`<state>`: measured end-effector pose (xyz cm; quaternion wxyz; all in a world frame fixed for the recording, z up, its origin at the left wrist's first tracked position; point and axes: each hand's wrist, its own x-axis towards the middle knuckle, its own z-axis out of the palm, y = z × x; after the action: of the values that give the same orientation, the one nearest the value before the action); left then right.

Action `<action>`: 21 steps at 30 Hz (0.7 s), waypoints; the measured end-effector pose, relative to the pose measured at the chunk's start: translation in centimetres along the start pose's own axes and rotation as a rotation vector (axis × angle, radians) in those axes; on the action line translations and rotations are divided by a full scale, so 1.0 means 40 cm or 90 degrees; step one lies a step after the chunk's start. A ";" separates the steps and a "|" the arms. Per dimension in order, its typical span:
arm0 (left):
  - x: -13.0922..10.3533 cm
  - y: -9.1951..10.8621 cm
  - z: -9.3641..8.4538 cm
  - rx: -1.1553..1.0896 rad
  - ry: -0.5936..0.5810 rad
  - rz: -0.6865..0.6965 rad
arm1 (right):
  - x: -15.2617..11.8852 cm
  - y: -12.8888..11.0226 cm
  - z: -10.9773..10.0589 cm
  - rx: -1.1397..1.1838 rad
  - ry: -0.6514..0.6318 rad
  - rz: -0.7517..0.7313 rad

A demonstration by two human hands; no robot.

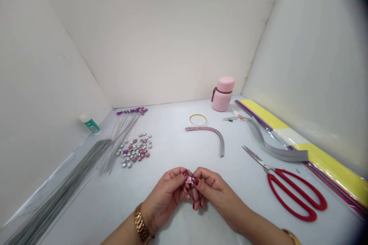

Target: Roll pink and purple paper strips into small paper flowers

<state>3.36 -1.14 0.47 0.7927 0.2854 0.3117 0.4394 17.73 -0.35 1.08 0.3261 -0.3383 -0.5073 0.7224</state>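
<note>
Near the front middle of the table, my left hand [172, 189] and my right hand [211, 189] meet at the fingertips. Both pinch a small pink and silver folded paper piece [189, 180] between thumbs and fingers. Part of the piece is hidden by the fingers. Beyond my hands lies a curved bundle of pink and silver paper strips [214, 133], with a roll of tape [198, 115] just behind it. Left of my hands, small silver, pink and purple folded stars [135, 154] lie in a loose pile.
Red-handled scissors [299, 191] lie at right, points apart, near long grey strips [276, 152] and packaged yellow sheets [330, 160]. A pink flask [222, 95] stands at the back. Wires [69, 183], purple-tipped stems [132, 111] and a glue stick [91, 125] are at left.
</note>
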 end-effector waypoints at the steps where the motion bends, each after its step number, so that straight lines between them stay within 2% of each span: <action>1: 0.000 0.000 0.001 0.005 0.006 0.006 | 0.001 -0.001 -0.001 -0.002 0.007 -0.001; 5: 0.001 0.003 0.006 0.047 0.090 0.046 | 0.003 0.000 -0.007 -0.040 0.046 -0.024; 9: -0.001 0.003 0.007 0.217 0.167 0.098 | 0.004 0.009 -0.014 -0.083 0.062 -0.037; 14: -0.010 0.004 0.005 0.445 0.181 0.201 | 0.001 0.014 -0.016 -0.136 0.084 -0.056; 16: -0.010 0.008 0.006 0.435 0.163 0.199 | 0.000 0.011 -0.017 -0.131 0.072 -0.051; 21: -0.001 0.015 0.003 0.305 0.147 0.132 | 0.005 0.007 -0.018 -0.096 0.037 -0.030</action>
<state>3.13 -0.93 1.01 0.6126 0.4432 0.4641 0.4615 18.16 0.10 0.60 0.3311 -0.3703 -0.5584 0.6644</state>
